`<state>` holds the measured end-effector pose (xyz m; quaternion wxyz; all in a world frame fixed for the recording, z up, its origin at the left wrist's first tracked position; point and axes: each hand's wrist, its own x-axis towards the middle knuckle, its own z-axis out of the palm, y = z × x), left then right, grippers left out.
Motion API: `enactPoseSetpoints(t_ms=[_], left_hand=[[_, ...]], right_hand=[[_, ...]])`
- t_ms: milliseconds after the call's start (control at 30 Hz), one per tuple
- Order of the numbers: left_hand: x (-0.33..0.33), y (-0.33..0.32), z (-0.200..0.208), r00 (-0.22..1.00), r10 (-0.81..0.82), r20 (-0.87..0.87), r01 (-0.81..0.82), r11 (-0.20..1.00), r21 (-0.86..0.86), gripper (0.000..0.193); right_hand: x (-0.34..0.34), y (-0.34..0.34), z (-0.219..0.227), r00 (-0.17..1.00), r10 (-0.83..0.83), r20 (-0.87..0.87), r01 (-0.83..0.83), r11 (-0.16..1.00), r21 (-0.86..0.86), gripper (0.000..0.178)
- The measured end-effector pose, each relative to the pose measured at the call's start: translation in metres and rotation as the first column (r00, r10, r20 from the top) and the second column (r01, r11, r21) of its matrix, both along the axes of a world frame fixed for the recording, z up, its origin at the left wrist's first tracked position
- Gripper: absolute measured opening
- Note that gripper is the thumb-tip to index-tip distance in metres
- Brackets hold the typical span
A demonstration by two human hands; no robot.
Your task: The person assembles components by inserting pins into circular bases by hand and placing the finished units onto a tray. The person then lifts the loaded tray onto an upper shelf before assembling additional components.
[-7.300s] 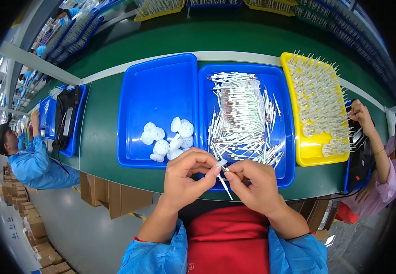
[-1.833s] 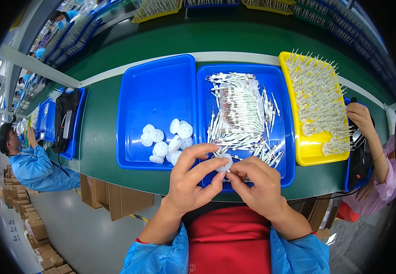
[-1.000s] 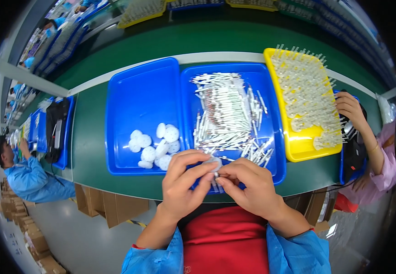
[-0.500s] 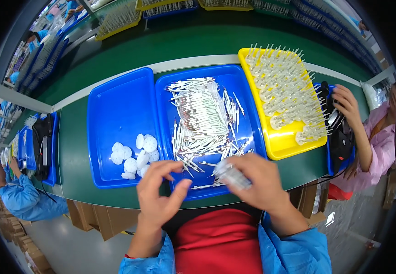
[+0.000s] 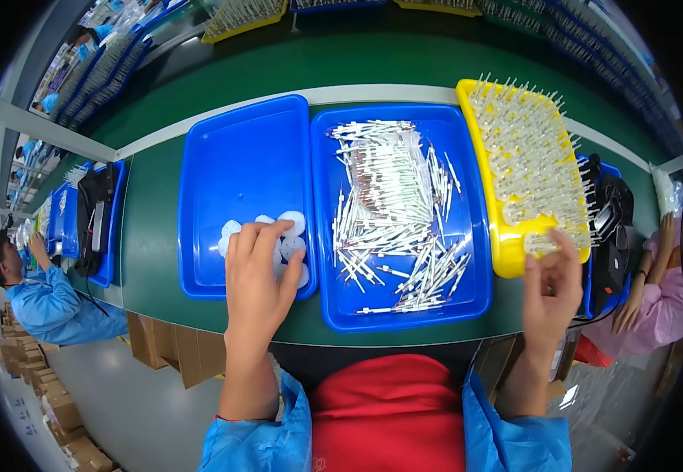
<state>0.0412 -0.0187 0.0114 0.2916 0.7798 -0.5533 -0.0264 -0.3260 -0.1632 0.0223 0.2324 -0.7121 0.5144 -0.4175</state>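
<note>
While the left hand (image 5: 259,271) arches over a small cluster of white plastic discs (image 5: 293,223) in the near right part of the left-hand blue tray (image 5: 239,173), its thumb and forefinger stand parted; whether any fingertip touches a disc cannot be told. The right hand (image 5: 550,295), loosely curled with nothing visible in its hold, reaches over the near edge of a yellow tray (image 5: 507,252) crowded with clear, stemmed pieces (image 5: 526,149). Slim white sticks (image 5: 393,197) lie in the middle blue tray (image 5: 474,228). The discs look light, stiff and somewhat slippery, best pinched by the rim.
</note>
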Motion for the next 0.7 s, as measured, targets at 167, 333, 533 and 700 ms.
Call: enactPoseSetpoints(t_ms=[167, 333, 533, 700], left_hand=[[0.005, -0.009, -0.008, 0.995, 0.098, -0.002, -0.098, 0.995, -0.013, 0.032], [0.002, -0.009, -0.006, 0.998, 0.063, 0.007, -0.062, 0.995, -0.076, 0.025], [0.004, -0.009, -0.009, 0.999, 0.04, 0.009, -0.039, 0.993, -0.11, 0.023], [0.003, -0.011, -0.007, 0.998, 0.058, 0.002, -0.058, 0.996, -0.075, 0.022]], right_hand=[[0.089, 0.014, 0.003, 0.792, 0.601, -0.11, -0.605, 0.796, -0.006, 0.023], [0.126, 0.023, -0.005, 0.655, 0.551, -0.516, -0.599, 0.795, 0.089, 0.028], [0.116, 0.016, -0.002, 0.639, 0.547, -0.541, -0.591, 0.799, 0.11, 0.022], [0.116, 0.013, -0.006, 0.636, 0.59, -0.497, -0.613, 0.778, 0.139, 0.018]])
